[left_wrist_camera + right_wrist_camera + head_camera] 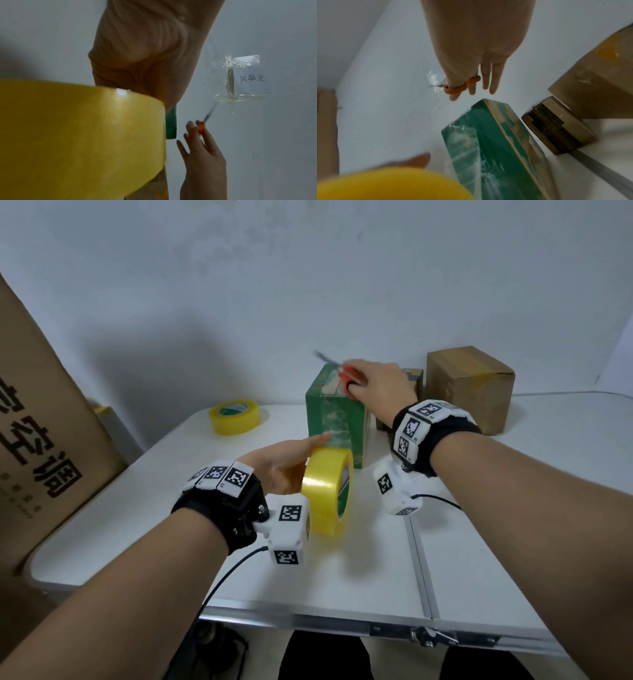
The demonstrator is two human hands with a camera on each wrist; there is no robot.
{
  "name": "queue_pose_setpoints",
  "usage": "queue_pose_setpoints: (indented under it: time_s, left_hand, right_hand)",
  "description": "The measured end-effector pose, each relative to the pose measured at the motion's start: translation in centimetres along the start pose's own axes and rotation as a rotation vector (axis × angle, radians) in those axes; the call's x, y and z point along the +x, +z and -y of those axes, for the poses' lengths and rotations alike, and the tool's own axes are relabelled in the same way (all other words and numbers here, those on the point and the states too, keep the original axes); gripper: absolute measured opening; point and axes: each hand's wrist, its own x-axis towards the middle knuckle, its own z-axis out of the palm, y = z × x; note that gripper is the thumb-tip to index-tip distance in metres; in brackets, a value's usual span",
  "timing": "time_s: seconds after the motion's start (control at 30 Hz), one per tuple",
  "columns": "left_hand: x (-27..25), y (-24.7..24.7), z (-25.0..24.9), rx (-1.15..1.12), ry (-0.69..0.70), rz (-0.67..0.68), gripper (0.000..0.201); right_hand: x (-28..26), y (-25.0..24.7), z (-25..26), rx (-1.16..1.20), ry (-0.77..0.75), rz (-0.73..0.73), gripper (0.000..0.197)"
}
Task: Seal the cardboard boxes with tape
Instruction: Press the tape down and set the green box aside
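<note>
A green cardboard box [334, 419] stands on the white table [239, 559], with clear tape wrinkled down its front face [471, 148]. My left hand [286, 465] holds a yellow tape roll [329, 491] upright, just in front of the box; the roll [77, 142] fills the left wrist view. My right hand [376, 385] hovers over the box top, thumb and finger through the red handles of scissors [346, 374], blades pointing up and left. The scissors [462, 85] show orange handles in the right wrist view.
A second yellow tape roll [234, 417] lies at the table's far left. A brown taped box [471, 388] and a small dark box [556, 125] stand right of the green one. A large printed carton [44, 422] leans at the left. A paper note [248, 81] is taped to the wall.
</note>
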Motion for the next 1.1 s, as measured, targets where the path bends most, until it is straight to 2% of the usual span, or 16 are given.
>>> queue_pose_setpoints:
  time_s: [0.07,0.1,0.17,0.23,0.33,0.43,0.5,0.6,0.73,0.83,0.93,1.03,1.1]
  left_hand:
    - [0.1,-0.1,0.2,0.0,-0.013,-0.027,0.057]
    - [0.2,-0.2,0.2,0.004,-0.018,-0.041,0.056]
    - [0.2,-0.3,0.2,0.027,-0.009,-0.06,0.049]
    - [0.5,-0.4,0.2,0.048,0.007,-0.096,0.039]
    - [0.8,-0.4,0.4,0.013,0.011,-0.132,0.029]
    - [1.0,-0.1,0.5,-0.019,0.023,-0.162,0.034]
    - [1.0,0.0,0.5,-0.029,0.036,-0.172,0.04]
    - [1.0,0.1,0.5,-0.02,0.053,-0.188,0.042]
    - [0.9,0.1,0.5,-0.004,0.071,-0.205,0.037]
    - [0.9,0.2,0.4,0.015,0.069,-0.21,0.028]
    - [1.0,0.2,0.4,0.006,0.059,-0.212,0.02]
    - [1.0,0.2,0.4,-0.001,0.055,-0.208,0.026]
    - [1.0,0.1,0.4,0.01,0.058,-0.214,0.033]
  right_hand:
    - [-0.4,-0.8,0.2,0.227,0.045,-0.103,0.017]
    - [-0.7,-1.1,0.3,0.378,0.104,-0.063,0.014]
    - [-1.3,-1.7,0.3,0.599,0.258,0.187,0.02]
    - [-1.8,-2.5,-0.1,0.599,0.347,0.445,0.024]
    - [-2.0,-3.4,-1.4,0.456,0.399,0.681,0.025]
    - [-2.2,-3.9,-2.6,0.337,0.511,0.92,0.043]
    - [-2.6,-4.2,-2.8,0.255,0.532,1.022,0.041]
    - [-3.3,-4.3,-2.3,0.279,0.608,1.06,0.022]
    - [-3.3,-3.6,-1.5,0.402,0.616,1.067,0.021]
    - [-2.5,-2.8,-1.2,0.341,0.57,1.034,0.025]
    - [-1.9,-1.9,-1.2,0.31,0.59,1.029,0.026]
    - [-1.6,-1.9,-1.3,0.174,0.54,1.011,0.03]
    - [-1.5,-2.1,-1.8,0.113,0.497,0.987,0.045]
